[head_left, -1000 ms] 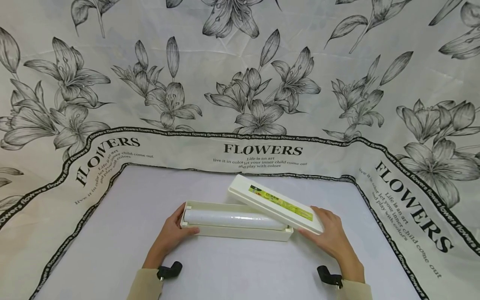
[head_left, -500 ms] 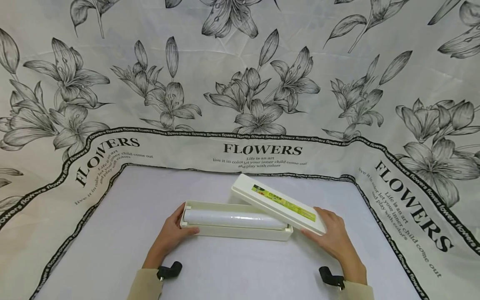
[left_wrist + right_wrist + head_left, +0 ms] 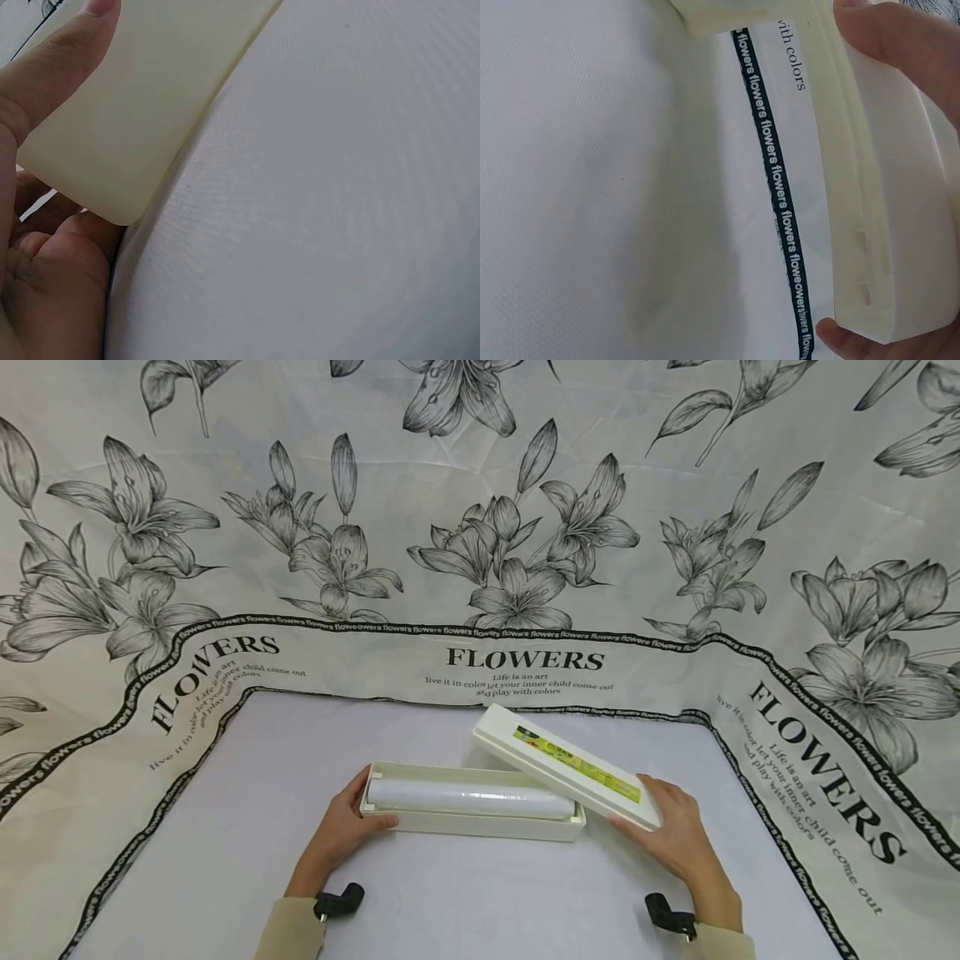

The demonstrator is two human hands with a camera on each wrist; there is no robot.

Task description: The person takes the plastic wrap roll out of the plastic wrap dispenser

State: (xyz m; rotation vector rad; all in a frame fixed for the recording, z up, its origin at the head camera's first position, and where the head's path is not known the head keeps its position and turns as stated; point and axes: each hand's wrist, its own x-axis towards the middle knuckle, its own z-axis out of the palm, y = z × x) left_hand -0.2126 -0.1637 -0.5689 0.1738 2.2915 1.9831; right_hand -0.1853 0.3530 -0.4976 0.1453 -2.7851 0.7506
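A long cream box (image 3: 480, 825) sits on the table with a shiny, whitish roll that looks like cling film (image 3: 472, 797) lying inside. My left hand (image 3: 351, 822) grips the box's left end, thumb on the front wall and the other fingers around the end; the left wrist view shows the thumb against the box wall (image 3: 150, 112). Slanted above the box's right end is its white lid (image 3: 555, 760), which bears a yellow-green label (image 3: 577, 764). My right hand (image 3: 671, 827) holds the lid by its near right end. The lid's hollow underside (image 3: 847, 187) shows in the right wrist view.
The white tabletop (image 3: 465, 902) has a border printed with "FLOWERS" (image 3: 525, 660) along its back and sides. Behind it hangs a cloth with drawn lilies (image 3: 517, 585). Black wrist mounts (image 3: 341, 900) are strapped near both cuffs.
My right hand has moved the lid a little to the right, uncovering slightly more of the box's right end. The left hand and the box have stayed in place.
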